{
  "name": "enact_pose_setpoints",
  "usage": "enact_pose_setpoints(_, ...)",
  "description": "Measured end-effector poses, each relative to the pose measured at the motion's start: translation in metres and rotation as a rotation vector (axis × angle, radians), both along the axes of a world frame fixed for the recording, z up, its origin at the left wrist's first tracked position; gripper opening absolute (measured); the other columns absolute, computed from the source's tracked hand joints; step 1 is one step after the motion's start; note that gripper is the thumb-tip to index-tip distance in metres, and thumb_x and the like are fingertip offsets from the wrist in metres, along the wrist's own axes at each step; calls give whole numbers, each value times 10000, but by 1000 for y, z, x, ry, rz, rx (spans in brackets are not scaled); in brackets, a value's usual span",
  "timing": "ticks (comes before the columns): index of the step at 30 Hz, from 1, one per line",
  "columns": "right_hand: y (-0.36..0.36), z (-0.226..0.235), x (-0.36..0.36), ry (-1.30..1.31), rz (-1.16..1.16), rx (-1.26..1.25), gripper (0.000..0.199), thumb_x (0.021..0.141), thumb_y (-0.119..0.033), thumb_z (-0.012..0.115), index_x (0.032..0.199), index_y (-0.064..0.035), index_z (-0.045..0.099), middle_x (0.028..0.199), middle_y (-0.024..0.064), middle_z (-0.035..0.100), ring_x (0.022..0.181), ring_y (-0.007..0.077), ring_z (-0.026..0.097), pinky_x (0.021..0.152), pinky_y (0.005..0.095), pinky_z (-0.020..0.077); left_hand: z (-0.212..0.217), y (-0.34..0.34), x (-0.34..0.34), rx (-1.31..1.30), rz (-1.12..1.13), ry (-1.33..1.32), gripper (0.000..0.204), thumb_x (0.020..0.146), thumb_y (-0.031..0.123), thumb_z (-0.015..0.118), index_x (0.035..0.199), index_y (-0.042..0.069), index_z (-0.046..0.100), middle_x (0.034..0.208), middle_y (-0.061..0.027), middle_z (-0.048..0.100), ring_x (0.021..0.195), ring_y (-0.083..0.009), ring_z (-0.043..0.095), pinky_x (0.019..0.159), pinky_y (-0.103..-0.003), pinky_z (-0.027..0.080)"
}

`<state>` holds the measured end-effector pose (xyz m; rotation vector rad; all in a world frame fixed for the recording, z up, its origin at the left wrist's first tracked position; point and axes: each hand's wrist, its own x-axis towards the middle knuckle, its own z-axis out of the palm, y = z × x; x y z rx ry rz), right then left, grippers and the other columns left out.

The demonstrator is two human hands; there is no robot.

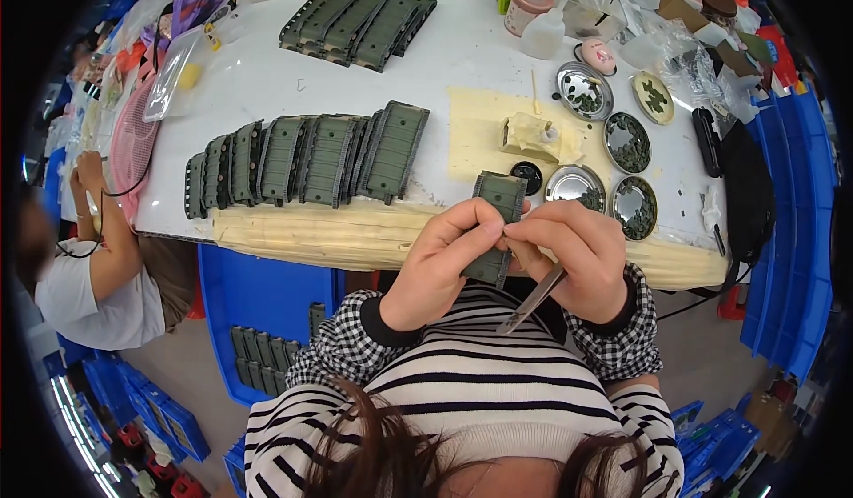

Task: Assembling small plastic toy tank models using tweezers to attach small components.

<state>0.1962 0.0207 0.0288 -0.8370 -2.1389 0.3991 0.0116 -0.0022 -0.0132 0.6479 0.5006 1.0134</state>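
dishes [569, 178] of green bits [631, 155], panel [500, 194] held

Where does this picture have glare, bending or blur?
In the head view, the metal dish shows bright glare; near the right rim, the blue bins curve; at far left, the other person's head is blurred, while the left hand and right hand look sharper.

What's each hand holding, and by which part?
The left hand appears to hold a green ribbed panel mid-length. The right hand holds a tweezers-like metal tool, its gripped end hidden; whether its fingers also grip the panel is unclear.
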Motion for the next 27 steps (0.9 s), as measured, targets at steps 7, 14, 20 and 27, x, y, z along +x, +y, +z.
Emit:
enact_pose_setpoints(7, 9, 0, 3, 70, -180, -4, 245, 712, 36, 769, 928, -25, 669, 837, 96, 626, 649, 223, 630, 526, 297, 493, 14, -5, 9, 162, 176, 233, 698, 985, -27, 465, 1555, 143, 100, 1309, -142, 512, 1103, -188, 595, 961, -329, 507)
enact_pose_setpoints(14, 14, -4, 2, 68, -212, 4, 241, 726, 46, 759, 936, -27, 668, 835, 92, 632, 652, 228, 640, 523, 297, 500, 11, -9, 9, 236, 150, 346, 658, 951, -77, 476, 1528, -14, 167, 1433, -175, 436, 1134, -200, 589, 985, -311, 477)
enact_pose_setpoints(20, 13, -5, 5, 39, -201, 10, 253, 721, 55, 742, 949, -27, 670, 839, 89, 632, 640, 220, 637, 519, 297, 501, 3, -12, 7, 365, 162, 482, 614, 965, -33, 514, 1509, -29, 229, 1368, -137, 497, 1161, -205, 598, 989, -319, 486)
enact_pose_setpoints(27, 8, 0, 10, -21, -136, -32, 290, 712, 62, 706, 987, -29, 676, 862, 86, 636, 622, 209, 630, 513, 290, 492, 3, -14, 6, 375, 164, 509, 599, 954, -75, 498, 1499, -31, 252, 1352, -140, 507, 1178, -198, 578, 1012, -334, 490)
